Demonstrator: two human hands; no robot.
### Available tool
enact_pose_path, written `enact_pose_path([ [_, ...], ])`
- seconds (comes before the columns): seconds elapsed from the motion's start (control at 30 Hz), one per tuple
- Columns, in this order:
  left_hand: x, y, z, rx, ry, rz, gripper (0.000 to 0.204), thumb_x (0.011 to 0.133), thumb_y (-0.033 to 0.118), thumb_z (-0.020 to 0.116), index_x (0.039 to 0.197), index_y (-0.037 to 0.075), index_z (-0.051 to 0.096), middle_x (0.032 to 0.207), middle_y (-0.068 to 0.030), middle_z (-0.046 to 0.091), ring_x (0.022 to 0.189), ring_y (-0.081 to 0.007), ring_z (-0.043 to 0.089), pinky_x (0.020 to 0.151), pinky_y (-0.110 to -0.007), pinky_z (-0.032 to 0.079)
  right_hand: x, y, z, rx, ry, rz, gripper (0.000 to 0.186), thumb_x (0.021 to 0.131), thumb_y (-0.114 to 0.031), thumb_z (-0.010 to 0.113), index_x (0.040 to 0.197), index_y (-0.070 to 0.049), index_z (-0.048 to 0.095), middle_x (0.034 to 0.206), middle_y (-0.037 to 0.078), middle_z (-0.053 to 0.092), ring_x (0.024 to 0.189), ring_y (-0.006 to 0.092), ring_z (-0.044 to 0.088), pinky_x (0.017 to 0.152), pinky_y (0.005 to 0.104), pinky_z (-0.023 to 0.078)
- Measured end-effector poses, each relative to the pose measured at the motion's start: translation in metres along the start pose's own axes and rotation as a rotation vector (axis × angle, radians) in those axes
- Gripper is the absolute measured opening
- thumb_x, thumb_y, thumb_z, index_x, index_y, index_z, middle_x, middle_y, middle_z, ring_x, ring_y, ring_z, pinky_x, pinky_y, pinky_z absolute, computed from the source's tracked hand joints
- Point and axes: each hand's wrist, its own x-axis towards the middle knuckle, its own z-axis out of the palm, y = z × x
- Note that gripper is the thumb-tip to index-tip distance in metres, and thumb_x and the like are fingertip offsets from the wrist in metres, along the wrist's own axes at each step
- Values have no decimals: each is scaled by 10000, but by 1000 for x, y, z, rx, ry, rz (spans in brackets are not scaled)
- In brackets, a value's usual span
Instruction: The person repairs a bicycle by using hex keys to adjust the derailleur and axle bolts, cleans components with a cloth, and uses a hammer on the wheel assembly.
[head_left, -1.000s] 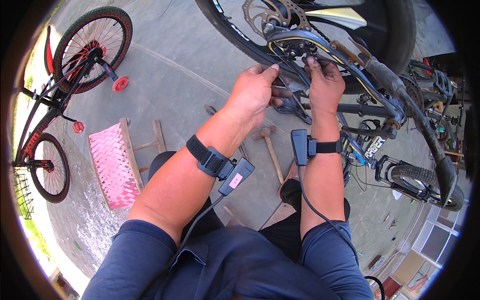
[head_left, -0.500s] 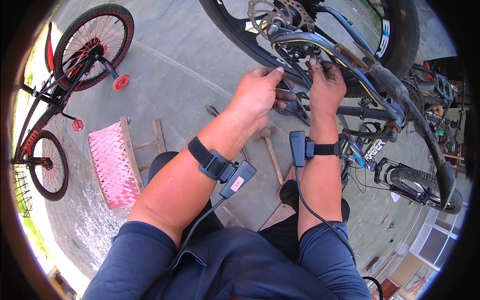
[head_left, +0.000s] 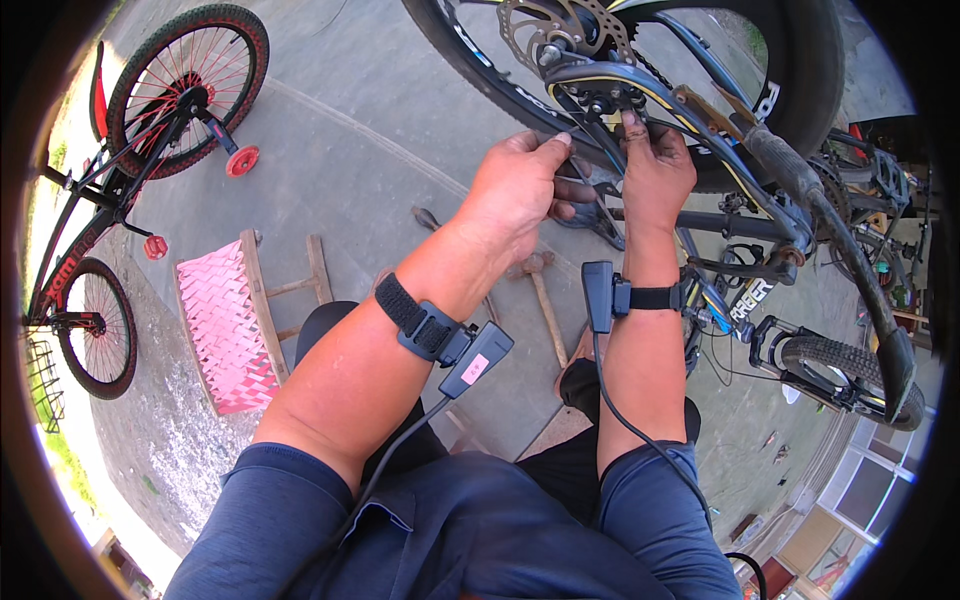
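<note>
My left hand (head_left: 525, 185) has its fingers closed round a thin dark cable or rod beside the rear wheel of an upside-down bicycle. My right hand (head_left: 655, 180) is just to its right, thumb raised against a small black fitting (head_left: 618, 98) on the grey-and-yellow frame (head_left: 700, 120), other fingers curled; what they hold is too small to make out. Above both hands are the perforated brake disc (head_left: 538, 35) and the black wheel (head_left: 455, 50). A dark saddle (head_left: 580, 218) lies low behind my hands.
A red-and-black bicycle (head_left: 185, 100) with a training wheel stands at left. A pink woven stool (head_left: 215, 330) lies nearer me. A hammer (head_left: 545, 320) and another tool (head_left: 425, 220) are on the concrete. More bicycle parts (head_left: 880, 180) crowd the right; a white-framed window (head_left: 865, 490) is lower right.
The rear wheel has turned, shifting its rim lettering and spokes. The frame and both my hands have moved slightly right. My grip looks much the same.
</note>
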Motion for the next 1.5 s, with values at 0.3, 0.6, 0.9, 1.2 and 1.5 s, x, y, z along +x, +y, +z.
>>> enact_pose_path([
  [0.3,0,0,0,-4,-3,-10,207,976,227,498,1048,34,518,883,-59,634,692,-144,638,545,-246,435,4,-4,-10,86,-115,70,143,838,-33,700,957,30,650,838,35,663,738,58,578,677,191,464],
  [0.6,-1,-2,-1,5,-9,-19,201,974,229,502,1044,41,518,874,-56,632,681,-140,632,542,-243,430,-1,-1,2,-32,26,-73,141,807,-49,739,869,32,642,792,19,646,687,47,540,631,189,436],
  [0.9,0,-3,-1,2,-1,-20,199,970,226,508,1048,43,519,877,-57,633,690,-142,635,542,-243,428,1,0,-10,47,-81,-13,110,825,-34,708,881,36,646,807,21,648,701,45,545,650,184,432],
  [1.2,-1,-3,-2,17,1,-4,202,974,228,502,1047,41,518,879,-57,633,685,-142,635,539,-241,430,1,-3,-4,-23,-23,-21,147,812,-26,723,919,40,646,844,34,663,763,65,577,703,197,455],
  [1.5,-1,-4,-2,19,-6,-13,219,981,244,497,1039,35,522,872,-63,634,682,-144,632,536,-245,439,4,-4,-13,61,-125,27,169,848,11,668,1010,51,641,907,71,675,813,96,608,759,215,485],
])
